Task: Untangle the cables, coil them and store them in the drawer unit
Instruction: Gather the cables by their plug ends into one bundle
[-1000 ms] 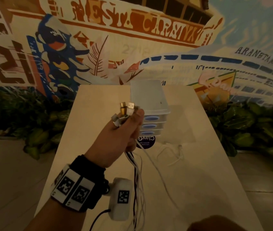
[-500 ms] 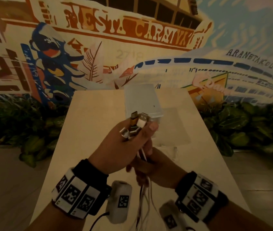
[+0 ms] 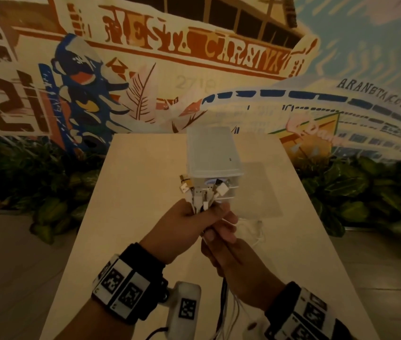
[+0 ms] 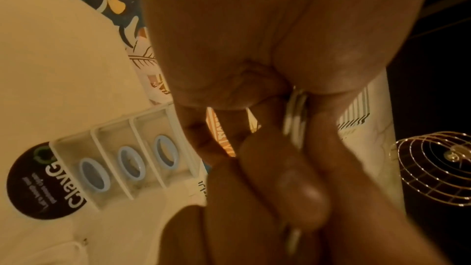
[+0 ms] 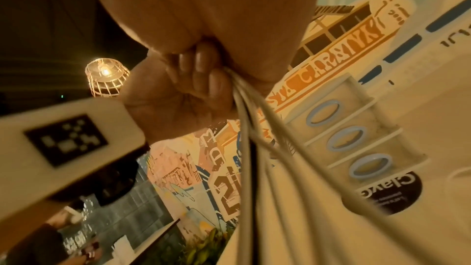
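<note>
My left hand (image 3: 184, 224) grips a bundle of white cables just under their plugs (image 3: 201, 192), which fan out above the fist in front of the drawer unit (image 3: 213, 153). My right hand (image 3: 233, 256) grips the same cables (image 3: 224, 290) right below the left hand; the strands hang down from it. In the right wrist view the cables (image 5: 257, 128) run out of my curled fingers, past my left hand (image 5: 158, 106). The left wrist view shows a few strands (image 4: 295, 116) pinched between the fingers. The clear unit (image 5: 356, 128) has three shut drawers with blue ring pulls.
The unit stands mid-table on a pale tabletop (image 3: 133, 192). A loose white cable (image 3: 255, 231) lies on the table to the right of my hands. A round black sticker (image 4: 43, 180) sits in front of the unit. Plants and a painted wall surround the table.
My right hand came up from the lower edge and took hold of the cables under my left hand. The left hand lowered a little and the plugs fanned out.
</note>
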Tool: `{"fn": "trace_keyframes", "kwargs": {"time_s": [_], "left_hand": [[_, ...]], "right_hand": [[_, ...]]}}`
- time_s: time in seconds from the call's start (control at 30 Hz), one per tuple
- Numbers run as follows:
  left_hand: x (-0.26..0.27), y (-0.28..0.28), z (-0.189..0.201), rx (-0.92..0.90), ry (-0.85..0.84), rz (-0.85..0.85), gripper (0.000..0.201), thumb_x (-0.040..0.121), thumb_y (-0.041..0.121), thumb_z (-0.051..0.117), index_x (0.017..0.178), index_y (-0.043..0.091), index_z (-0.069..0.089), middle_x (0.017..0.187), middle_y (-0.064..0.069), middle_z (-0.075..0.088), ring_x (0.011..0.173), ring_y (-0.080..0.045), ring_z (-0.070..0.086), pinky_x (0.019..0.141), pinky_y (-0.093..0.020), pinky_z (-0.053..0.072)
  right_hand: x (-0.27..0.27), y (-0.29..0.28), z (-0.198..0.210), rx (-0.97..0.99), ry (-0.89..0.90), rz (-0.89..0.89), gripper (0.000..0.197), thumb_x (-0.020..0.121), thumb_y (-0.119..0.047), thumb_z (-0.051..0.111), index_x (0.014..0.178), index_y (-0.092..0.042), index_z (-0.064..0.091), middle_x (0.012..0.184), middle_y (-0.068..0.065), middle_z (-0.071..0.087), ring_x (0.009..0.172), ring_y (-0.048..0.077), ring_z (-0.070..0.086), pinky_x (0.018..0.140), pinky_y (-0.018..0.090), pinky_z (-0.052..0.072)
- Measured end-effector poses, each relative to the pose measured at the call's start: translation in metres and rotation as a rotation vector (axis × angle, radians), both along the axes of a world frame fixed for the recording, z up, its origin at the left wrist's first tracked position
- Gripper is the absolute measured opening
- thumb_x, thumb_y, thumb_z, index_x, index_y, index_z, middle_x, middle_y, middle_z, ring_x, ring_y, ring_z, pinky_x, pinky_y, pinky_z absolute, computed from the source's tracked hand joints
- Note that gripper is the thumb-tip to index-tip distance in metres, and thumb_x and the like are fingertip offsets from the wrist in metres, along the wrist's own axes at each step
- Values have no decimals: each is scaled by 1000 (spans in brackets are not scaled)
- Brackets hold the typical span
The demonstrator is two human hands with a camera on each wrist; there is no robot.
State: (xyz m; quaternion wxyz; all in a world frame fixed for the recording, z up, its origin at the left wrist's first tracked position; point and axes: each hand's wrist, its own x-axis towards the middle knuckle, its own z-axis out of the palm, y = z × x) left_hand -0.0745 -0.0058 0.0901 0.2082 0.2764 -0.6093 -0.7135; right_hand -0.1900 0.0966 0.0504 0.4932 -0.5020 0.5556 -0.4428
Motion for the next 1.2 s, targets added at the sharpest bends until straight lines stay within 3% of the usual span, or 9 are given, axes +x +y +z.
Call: {"fn": "trace_keyframes", "kwargs": {"time_s": [0.1,0.2,0.33,0.47,0.57,0.77,0.93,1.07,1.2], "left_hand": [[-4,4,0,-37,3,17,33,105,23,48,98,-3,67,59,-10,65,86,-32,74,67,-24,56],[-6,4,-1,-188,-11,70,27,107,24,45,98,7,64,57,1,59,76,-44,69,65,-22,53],[-5,5,4,-191,-4,19,29,101,33,48,92,11,65,51,-3,54,65,-41,69,64,-29,56],[-13,12,3,-149,50,-47,25,99,38,55,85,23,69,52,-8,58,51,-32,61,68,-45,61],[-16,11,-1,-81,65,-37,27,100,24,55,79,32,70,54,-5,54,47,-26,56,69,-58,59],[-12,4,-7,-62,17,-4,22,101,-6,49,91,6,64,58,-18,56,45,-27,58,54,-46,59],[-13,7,-10,4,81,-8,16,97,2,57,111,-6,58,71,-25,58,52,-28,61,57,-45,61],[-12,9,-5,-42,45,-44,8,100,8,58,107,7,62,61,-10,60,53,-28,60,62,-51,59],[-11,10,1,-49,18,-109,30,100,24,59,117,-1,61,61,-10,61,52,-29,59,63,-51,57]], "right_hand": [[-17,6,-2,43,219,48,47,102,-57,43,80,-21,64,77,-12,66,73,3,61,73,24,48],[-48,12,11,52,473,-62,19,91,-50,68,108,-40,70,110,-28,70,107,-10,63,98,27,50],[-73,1,45,-86,180,-118,56,88,-38,70,141,-37,53,129,-17,66,127,3,57,108,39,44],[-52,-22,77,-99,-1,-9,59,96,-48,57,150,-33,40,103,-22,71,92,-5,65,83,18,49],[-38,-33,85,-196,53,-60,48,94,-42,55,139,-27,51,125,-6,70,110,5,68,87,22,53],[-28,-45,75,-265,289,-42,34,98,-48,50,121,-24,57,109,-4,74,98,6,71,84,22,57],[-33,-50,72,-334,578,51,27,107,-43,37,110,-22,54,99,-4,74,90,9,70,77,29,55],[-44,-52,88,-360,756,188,32,108,-45,33,107,-22,56,90,-7,70,80,7,65,70,26,52],[-64,-52,109,-300,810,329,35,107,-51,36,114,-28,61,93,-13,69,84,5,65,73,25,51]]}}
